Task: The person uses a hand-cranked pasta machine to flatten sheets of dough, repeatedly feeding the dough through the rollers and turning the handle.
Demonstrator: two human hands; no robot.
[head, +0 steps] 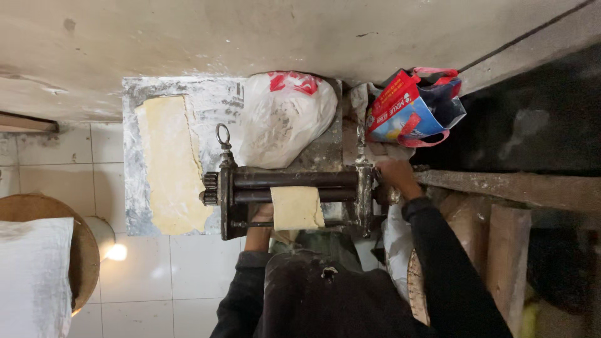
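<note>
A dark metal dough roller machine (288,188) stands at the near edge of a floured metal table (134,188). A pale sheet of dough (296,208) hangs out of its two rollers toward me. My left hand (263,216) is under this sheet, partly hidden by it, palm against the dough. My right hand (394,178) grips the crank at the machine's right end. A long folded sheet of dough (170,164) lies on the table to the left.
A white plastic bag (285,119) sits behind the roller. A red and blue bag (414,106) stands to the right by wooden beams (501,188). A white sack (34,275) rests on a round wooden surface at lower left, over a tiled floor.
</note>
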